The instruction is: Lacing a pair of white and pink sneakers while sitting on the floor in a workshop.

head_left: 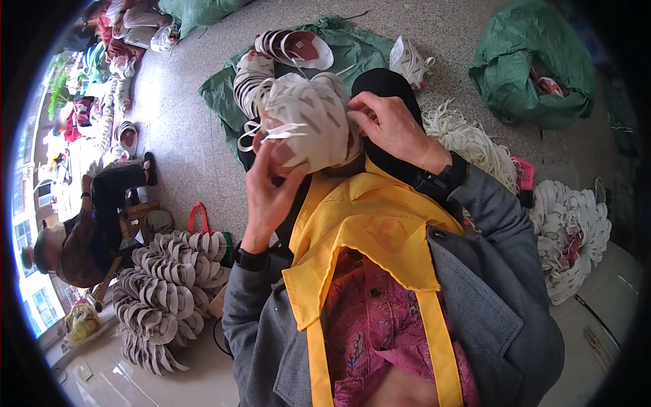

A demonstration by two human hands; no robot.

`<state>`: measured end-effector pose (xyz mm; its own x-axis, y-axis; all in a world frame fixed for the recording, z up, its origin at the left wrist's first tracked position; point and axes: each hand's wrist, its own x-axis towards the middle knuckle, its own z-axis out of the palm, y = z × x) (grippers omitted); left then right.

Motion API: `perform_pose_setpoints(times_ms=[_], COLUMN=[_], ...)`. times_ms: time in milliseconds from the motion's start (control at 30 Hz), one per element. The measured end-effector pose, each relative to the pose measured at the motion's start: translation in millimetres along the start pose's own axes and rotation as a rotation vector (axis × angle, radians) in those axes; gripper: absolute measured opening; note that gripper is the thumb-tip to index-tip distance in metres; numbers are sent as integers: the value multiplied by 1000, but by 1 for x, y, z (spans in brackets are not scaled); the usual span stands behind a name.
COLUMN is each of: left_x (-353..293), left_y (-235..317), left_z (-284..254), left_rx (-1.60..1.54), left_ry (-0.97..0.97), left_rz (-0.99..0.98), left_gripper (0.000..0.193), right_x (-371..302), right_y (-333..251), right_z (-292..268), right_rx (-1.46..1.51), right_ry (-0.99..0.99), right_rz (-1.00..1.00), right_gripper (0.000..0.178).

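Observation:
A bundle of white shoe uppers, with grey stripes and reddish linings, rests on my lap over the dark trousers. My left hand grips its lower left side, thumb and fingers bent around the edge. White lace-like strips stick out beside those fingers. At the bundle's right edge my right hand has its fingers curled and pinched together; whatever lies between the fingertips is hidden. Just beyond the bundle, a curved row of nested shoe uppers lies on a green sheet.
A heap of white strips lies right of my knee, near a pink basket. Further right are a green sack and a ringed bundle of white pieces. Grey stacked pieces sit at left, near a seated person.

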<state>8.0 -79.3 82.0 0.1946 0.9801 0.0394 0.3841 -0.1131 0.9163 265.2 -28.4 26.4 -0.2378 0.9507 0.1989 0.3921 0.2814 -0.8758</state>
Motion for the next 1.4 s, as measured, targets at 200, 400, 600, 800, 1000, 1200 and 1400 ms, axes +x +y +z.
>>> perform_pose_setpoints(times_ms=[200,400,600,800,1000,1200,1400], left_x=[-3,-10,-8,19,93,116,103], left_y=[-2,2,23,22,22,-12,-28], left_z=[-12,-24,-40,-20,-6,-4,-10], left_rx=[-337,-341,-481,-527,-615,-455,-213], left_ry=[-16,42,176,315,259,248,265], left_rz=[-85,-84,3,127,160,77,-11], left_gripper=[56,54,55,71,63,26,12], right_x=[2,11,16,50,108,187,219], right_y=[-25,-45,-72,-95,-76,24,178], right_z=[7,19,33,32,1,-42,-63], right_rx=[652,754,692,494,358,-331,-770], right_ry=[-336,-411,-304,-87,-3,14,-289], right_rz=[366,375,22,-248,-262,-270,-213], right_gripper=[18,16,38,47,50,54,48])
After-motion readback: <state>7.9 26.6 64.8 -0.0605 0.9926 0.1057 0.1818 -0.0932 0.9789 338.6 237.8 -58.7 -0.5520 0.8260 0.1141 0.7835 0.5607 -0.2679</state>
